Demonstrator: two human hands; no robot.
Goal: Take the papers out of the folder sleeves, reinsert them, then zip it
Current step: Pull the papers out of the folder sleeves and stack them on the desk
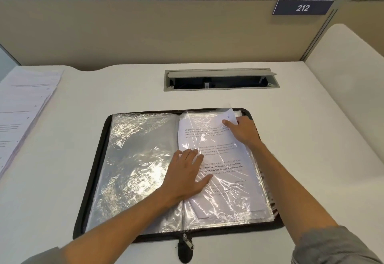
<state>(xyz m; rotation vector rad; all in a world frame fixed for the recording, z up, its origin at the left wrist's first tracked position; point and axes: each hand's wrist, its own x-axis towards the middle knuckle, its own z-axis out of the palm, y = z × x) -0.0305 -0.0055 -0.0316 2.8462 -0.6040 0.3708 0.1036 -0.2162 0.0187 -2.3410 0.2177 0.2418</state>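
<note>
Nearest to the camera, the zipper pull (pixel 185 245) hangs at 6 o'clock of the open folder (pixel 91 182), which lies flat on the white desk (pixel 301 139). Both forearms reach forward over it. Left hand (pixel 188 175) lies flat with fingers straight and spread, pressing the clear sleeve (pixel 239 201) at the spine. Right hand (pixel 242 129), at 1 o'clock of the folder, pinches the tilted paper (pixel 209 137) at its top corner, half inside the sleeve. More papers (pixel 22 105) lie at 9 o'clock.
</note>
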